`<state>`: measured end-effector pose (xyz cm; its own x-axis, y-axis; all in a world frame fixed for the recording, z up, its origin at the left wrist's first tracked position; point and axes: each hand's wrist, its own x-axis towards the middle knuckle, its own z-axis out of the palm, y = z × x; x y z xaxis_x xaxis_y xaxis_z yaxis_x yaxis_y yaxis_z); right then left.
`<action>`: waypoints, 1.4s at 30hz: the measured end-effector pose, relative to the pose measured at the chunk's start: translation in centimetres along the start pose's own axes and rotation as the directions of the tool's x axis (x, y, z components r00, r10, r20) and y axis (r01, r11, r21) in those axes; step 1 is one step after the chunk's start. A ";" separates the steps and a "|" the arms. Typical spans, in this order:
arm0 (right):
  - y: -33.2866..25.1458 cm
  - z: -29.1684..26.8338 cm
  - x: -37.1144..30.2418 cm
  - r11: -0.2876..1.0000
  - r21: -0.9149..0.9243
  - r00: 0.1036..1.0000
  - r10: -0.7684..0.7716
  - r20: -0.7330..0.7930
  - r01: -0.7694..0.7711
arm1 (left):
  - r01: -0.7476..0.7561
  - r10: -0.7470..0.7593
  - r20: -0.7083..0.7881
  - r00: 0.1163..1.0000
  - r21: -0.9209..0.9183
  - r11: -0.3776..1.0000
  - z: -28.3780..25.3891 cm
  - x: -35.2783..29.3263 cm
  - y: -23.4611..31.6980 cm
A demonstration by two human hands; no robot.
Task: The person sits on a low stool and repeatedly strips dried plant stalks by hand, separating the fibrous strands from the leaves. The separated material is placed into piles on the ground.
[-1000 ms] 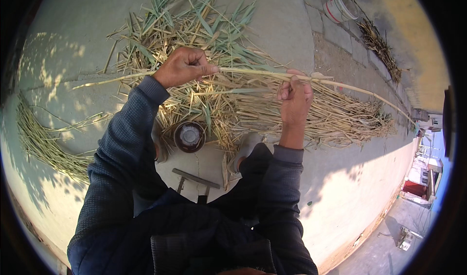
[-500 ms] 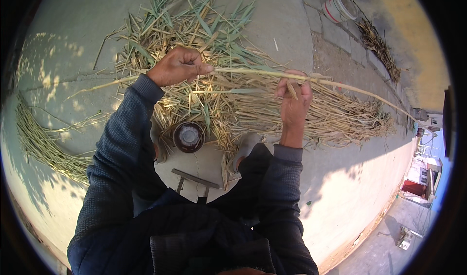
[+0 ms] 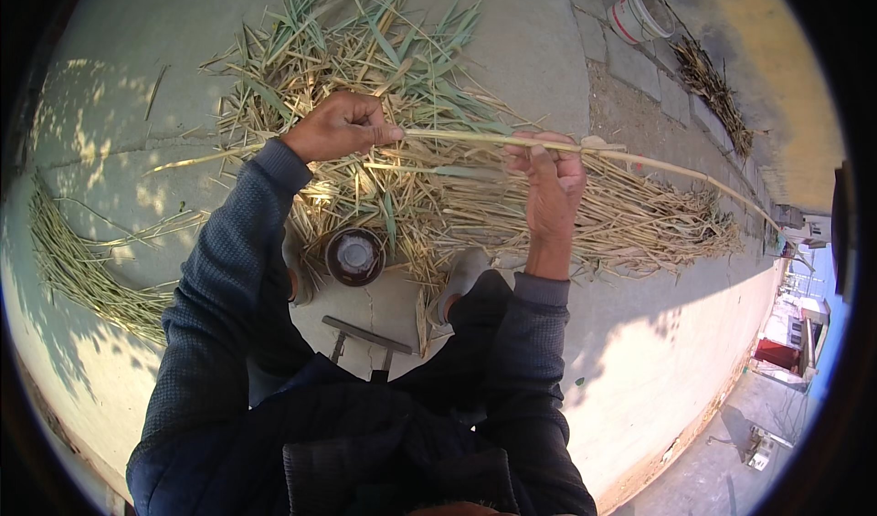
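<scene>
A long, pale reed stalk (image 3: 466, 136) runs nearly level across the view, bending down toward its far right end. My left hand (image 3: 343, 128) is closed round it, thumb and fingertips pinching; its thin tail sticks out to the left. Farther right, my right hand (image 3: 553, 183) grips the same stalk, with the thumb pressed against it from the near side. Just past that hand a bit of dry husk (image 3: 598, 143) stays attached. Beneath both hands lies a heap of stripped leaves (image 3: 347, 55), green and straw-coloured. A bundle of dry reed stalks (image 3: 630, 219) spreads to the right.
A dark round container (image 3: 355, 257) stands between my feet, with a low metal-framed piece (image 3: 365, 333) nearer me. Greenish stalks (image 3: 82, 274) lie in a curved bundle at left. A white bucket (image 3: 641, 15) and dry brush (image 3: 713, 91) sit at upper right.
The dry leaf piece that hung from my right hand is gone, and its thumb now presses on the stalk. The stalk has shifted slightly right. A loose dark strip at upper left lies farther left.
</scene>
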<state>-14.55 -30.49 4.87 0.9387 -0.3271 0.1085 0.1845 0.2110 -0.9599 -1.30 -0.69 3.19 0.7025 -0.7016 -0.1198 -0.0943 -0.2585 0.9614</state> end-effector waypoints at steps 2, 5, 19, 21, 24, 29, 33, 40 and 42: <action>0.2 0.2 0.0 1.000 0.013 0.999 -0.017 -0.035 0.017 | -0.056 0.056 -0.008 0.998 0.017 0.998 0.2 0.1 -0.3; 1.0 0.8 0.0 0.998 0.022 0.991 -0.048 -0.128 0.051 | -0.158 0.165 -0.033 0.986 0.148 0.976 0.9 0.3 -0.8; 2.9 2.9 -0.4 0.992 0.128 0.950 0.038 -0.311 0.003 | -0.274 0.287 -0.003 0.958 0.292 0.917 4.7 1.1 -1.4; 2.6 3.1 -0.5 0.988 0.156 0.962 0.049 -0.270 -0.006 | -0.231 0.249 -0.080 0.965 0.182 0.956 6.1 1.1 -0.9; 2.0 2.8 -0.6 0.980 0.182 0.981 0.106 -0.159 -0.077 | -0.208 0.213 -0.135 0.968 0.052 0.977 7.1 1.2 -0.4; 1.6 2.0 -0.6 0.970 0.168 0.983 0.182 -0.036 -0.174 | -0.312 0.339 -0.222 0.914 0.148 0.938 8.2 1.6 -0.1; 1.4 1.9 -0.8 0.980 0.089 0.982 0.185 -0.046 -0.180 | -0.271 0.276 -0.245 0.930 0.053 0.961 8.9 1.8 -0.1; 0.7 2.1 -1.1 0.970 -0.011 0.970 0.241 -0.041 -0.242 | -0.159 -0.025 -0.405 0.914 -0.415 0.896 3.9 3.5 -1.0; 0.7 2.1 -1.0 0.965 -0.046 0.966 0.256 -0.044 -0.258 | -0.144 0.202 -0.509 0.837 0.152 0.978 2.6 2.9 -1.3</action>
<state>-14.73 -28.04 4.59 0.9407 -0.3027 -0.1529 -0.0778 0.2460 -0.9661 -0.99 -4.08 1.00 0.9278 -0.3011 0.2205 -0.3005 -0.2522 0.9199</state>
